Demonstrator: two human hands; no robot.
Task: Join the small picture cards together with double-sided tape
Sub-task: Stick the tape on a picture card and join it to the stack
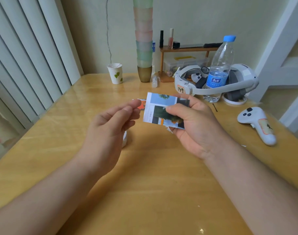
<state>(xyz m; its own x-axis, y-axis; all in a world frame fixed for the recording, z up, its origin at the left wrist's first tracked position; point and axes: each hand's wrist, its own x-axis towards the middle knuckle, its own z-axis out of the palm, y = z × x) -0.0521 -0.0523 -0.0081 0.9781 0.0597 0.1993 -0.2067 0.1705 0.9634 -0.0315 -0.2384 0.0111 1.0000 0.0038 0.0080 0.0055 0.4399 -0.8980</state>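
While right hand [192, 122] pinches the light, bendy picture card [163, 111] by its edge, left hand [111, 122] pinches something small, possibly tape.

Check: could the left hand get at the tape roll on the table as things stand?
Probably yes. The left hand hovers right above the tape roll, nothing lies between them, but its fingers seem to pinch something, perhaps tape.

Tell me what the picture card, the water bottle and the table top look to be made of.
Picture card: thin printed paper, apparently cut out, edges slightly ragged.
Water bottle: clear plastic, blue cap, see-through walls.
Table top: wood grain under a glossy finish or clear cover, showing reflections.
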